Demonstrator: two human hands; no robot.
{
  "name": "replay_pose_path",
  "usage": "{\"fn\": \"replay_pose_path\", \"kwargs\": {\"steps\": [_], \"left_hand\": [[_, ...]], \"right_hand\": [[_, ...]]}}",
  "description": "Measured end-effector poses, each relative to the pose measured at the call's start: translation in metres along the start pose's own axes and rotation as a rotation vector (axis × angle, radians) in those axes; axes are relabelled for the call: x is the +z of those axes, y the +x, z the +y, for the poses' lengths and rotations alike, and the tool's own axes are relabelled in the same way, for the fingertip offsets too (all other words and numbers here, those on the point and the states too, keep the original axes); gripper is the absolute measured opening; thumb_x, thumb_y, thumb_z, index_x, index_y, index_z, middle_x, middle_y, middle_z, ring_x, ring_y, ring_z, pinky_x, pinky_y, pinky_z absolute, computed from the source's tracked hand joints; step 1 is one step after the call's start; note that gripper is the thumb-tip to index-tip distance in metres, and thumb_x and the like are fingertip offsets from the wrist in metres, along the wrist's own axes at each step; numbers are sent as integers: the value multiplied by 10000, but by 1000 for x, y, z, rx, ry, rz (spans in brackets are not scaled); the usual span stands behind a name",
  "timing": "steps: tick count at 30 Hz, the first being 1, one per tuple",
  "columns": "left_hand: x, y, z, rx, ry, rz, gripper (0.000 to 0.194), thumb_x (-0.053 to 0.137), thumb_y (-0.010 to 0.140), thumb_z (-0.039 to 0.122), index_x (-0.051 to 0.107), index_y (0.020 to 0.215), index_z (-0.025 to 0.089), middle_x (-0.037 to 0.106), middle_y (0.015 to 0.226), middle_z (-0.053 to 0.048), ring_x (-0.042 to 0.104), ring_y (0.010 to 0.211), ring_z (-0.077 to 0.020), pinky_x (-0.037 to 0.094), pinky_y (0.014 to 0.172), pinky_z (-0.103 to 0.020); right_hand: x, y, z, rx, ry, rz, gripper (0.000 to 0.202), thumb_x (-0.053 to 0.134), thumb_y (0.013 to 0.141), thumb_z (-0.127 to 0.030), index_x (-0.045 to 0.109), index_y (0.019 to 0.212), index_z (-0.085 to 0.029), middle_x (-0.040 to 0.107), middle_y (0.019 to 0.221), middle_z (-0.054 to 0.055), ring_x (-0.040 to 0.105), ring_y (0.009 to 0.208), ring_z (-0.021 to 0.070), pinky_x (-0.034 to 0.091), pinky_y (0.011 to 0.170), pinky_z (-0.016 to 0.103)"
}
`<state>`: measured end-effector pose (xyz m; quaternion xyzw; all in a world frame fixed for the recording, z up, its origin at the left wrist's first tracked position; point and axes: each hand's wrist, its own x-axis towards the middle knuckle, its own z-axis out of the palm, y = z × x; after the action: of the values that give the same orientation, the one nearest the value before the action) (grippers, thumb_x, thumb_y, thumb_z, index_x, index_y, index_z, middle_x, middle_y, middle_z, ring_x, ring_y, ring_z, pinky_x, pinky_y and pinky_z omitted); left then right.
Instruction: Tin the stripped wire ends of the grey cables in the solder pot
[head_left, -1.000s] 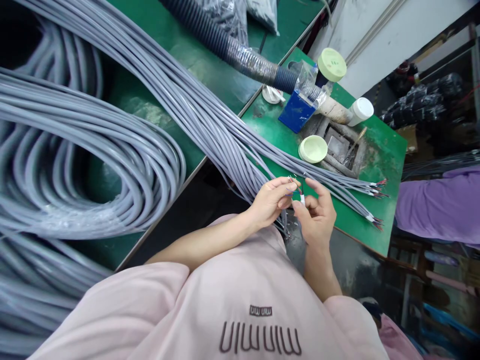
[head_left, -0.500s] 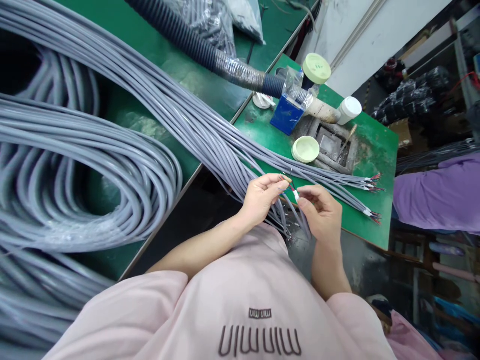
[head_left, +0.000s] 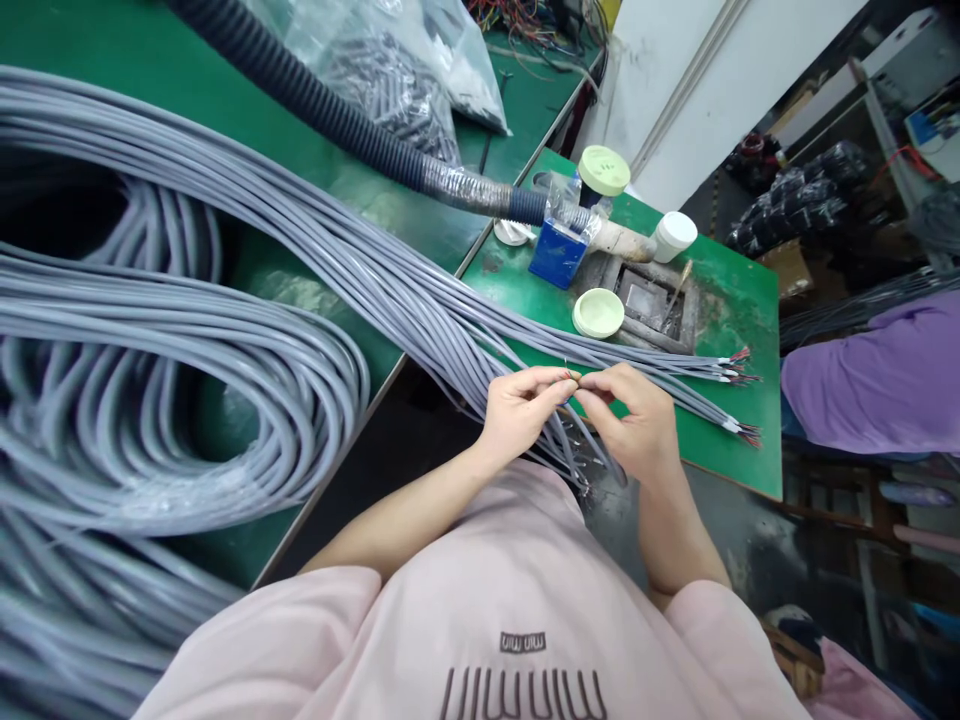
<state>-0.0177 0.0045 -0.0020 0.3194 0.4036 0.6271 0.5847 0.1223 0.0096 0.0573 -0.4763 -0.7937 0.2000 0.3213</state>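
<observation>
Grey multicore cables (head_left: 420,300) are lying across the green tabletop (head_left: 750,320); in front of the pink shirt (head_left: 517,560), left hand (head_left: 521,405) and right hand (head_left: 634,415) are pinching fine wires (head_left: 568,373) in narrow grips.

We see cables (head_left: 420,300) in smooth plastic sheathing with a soft sheen, one coil wrapped in glossy clear film (head_left: 187,490). Our worktop (head_left: 739,290) looks smooth and shiny. The hose (head_left: 330,112) is ribbed, darker plastic, partly bound in crinkled, silvery wrap (head_left: 461,186); the bag (head_left: 397,90) is thin, wrinkled plastic. The tub (head_left: 598,318) seems smooth plastic, our shirt (head_left: 525,560) matt cloth.
</observation>
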Motion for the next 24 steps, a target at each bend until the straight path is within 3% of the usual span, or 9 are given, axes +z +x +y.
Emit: {"fn": "replay_pose_path", "kwargs": {"steps": [8,13,18,24], "left_hand": [[-2,4,2,-63,21,-75,190,815,655,334,796,800,213,660,569,7,397,381,-46,303,376,-202],[-6,3,9,-71,71,-117,252,778,713,371,789,883,185,617,532,11,419,387,-54,315,392,-201],[-14,9,3,-33,-85,4,338,727,776,397,725,1052,202,492,490,62,377,437,-49,297,446,-181],[2,2,-21,-258,-183,-289,452,837,627,320,699,1031,172,536,651,52,436,553,-49,350,553,-185]], "right_hand": [[4,2,10,104,193,-39,49,638,803,-197,682,784,-211,604,700,-13,538,632,115,449,595,250],[12,3,18,241,353,-6,86,631,777,-196,620,692,-191,555,666,-28,502,614,99,415,585,238],[12,4,21,490,594,87,96,631,763,-257,594,711,-185,527,615,-44,442,538,80,369,527,222],[15,1,20,468,594,212,125,650,756,-295,585,723,-193,543,642,-37,478,574,96,419,563,231]]}}
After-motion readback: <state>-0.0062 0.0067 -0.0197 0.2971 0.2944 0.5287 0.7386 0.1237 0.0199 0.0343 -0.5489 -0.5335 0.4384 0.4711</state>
